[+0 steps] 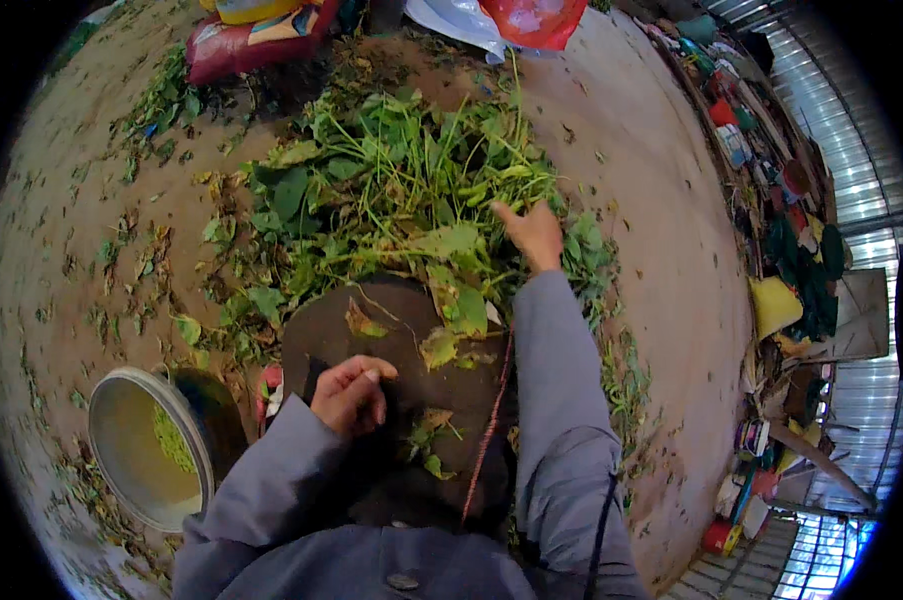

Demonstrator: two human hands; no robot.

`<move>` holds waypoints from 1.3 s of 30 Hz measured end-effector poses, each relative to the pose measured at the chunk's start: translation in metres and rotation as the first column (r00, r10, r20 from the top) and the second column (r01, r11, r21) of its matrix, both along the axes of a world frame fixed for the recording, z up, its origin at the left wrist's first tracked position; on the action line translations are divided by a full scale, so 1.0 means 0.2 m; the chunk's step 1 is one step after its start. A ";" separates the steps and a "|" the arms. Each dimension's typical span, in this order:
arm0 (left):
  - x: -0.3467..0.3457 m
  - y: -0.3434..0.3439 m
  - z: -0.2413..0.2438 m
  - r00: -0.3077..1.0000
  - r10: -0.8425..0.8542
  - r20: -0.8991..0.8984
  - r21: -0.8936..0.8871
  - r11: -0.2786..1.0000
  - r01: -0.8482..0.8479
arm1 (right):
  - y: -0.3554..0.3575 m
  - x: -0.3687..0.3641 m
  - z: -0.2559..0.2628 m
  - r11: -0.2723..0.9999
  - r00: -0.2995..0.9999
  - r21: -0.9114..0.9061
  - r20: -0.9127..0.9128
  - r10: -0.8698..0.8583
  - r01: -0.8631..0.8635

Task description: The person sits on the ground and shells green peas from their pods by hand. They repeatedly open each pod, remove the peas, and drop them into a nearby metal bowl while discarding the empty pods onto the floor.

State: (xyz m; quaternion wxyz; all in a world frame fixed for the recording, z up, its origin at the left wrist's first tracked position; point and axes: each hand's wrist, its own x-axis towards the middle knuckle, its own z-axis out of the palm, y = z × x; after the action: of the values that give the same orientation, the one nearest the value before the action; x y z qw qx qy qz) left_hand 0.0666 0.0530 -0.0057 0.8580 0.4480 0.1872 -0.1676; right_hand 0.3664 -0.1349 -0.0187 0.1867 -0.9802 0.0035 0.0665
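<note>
A heap of uprooted leafy bean plants (391, 180), green and yellowing, lies on the ground before me. My right hand (534, 234) is at its near right side, beside some green pods (489, 189). Its thumb stands apart from the fingers, and the fingertips are partly hidden. My left hand (352, 394) is above my lap, fingers curled and thumb against the index finger; nothing shows in it. Dark cloth (324, 322) covers my lap, with a few loose leaves (440, 346) on it. To my left, a bucket (205, 450) tilts towards me with green pods or beans (172, 439) inside.
Beyond the heap are a dark red sack (234, 56) and a red and white plastic bag (530, 22). Fallen leaves (110, 262) litter the earthen floor at left. Along the corrugated metal wall (834, 97) at right are piled household items, including a yellow container (774, 306).
</note>
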 end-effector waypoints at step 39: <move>-0.24 -0.02 0.13 0.983 0.111 -0.149 0.091 0.991 -0.098 | 0.02 -1.39 0.24 -0.036 0.806 0.806 -0.586 0.081 0.590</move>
State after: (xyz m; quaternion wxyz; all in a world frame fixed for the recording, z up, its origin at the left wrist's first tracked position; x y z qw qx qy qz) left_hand 0.0184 0.0499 0.0194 0.8292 0.4588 0.2828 -0.1484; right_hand 0.0886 -0.1315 0.0299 0.8124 -0.4916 0.1932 0.2468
